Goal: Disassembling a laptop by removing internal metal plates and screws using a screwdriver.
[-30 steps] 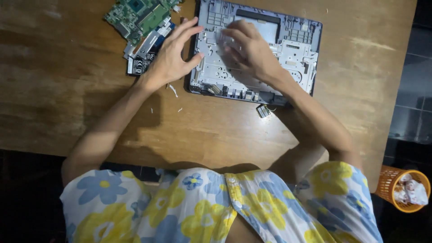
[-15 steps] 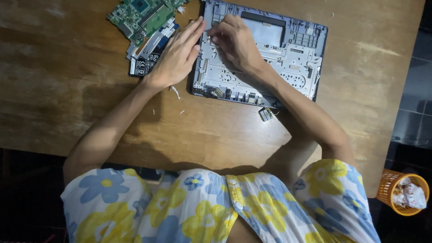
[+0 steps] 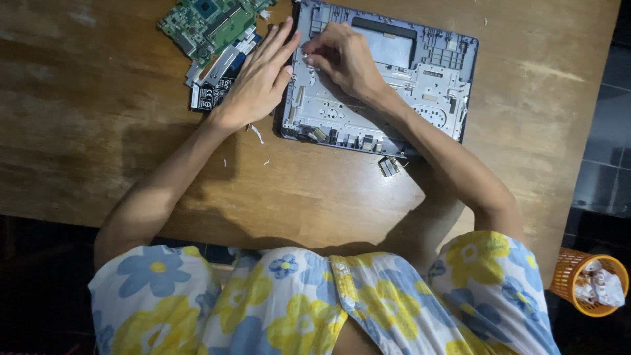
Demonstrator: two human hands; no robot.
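Two bare hands work over an opened laptop chassis (image 3: 394, 92) lying toward the far edge of the wooden tabletop (image 3: 98, 131). Farthest left sits a green circuit board (image 3: 207, 23), with a small black part (image 3: 209, 97) beside it. Next, the left hand (image 3: 259, 79) lies flat with its fingers spread, their tips touching the chassis's left edge. Just right of it, the right hand (image 3: 342, 56) curls its fingers down on the chassis's inner metal plate; whether they pinch anything, I cannot tell. Far right, an orange basket (image 3: 588, 283) stands on the floor.
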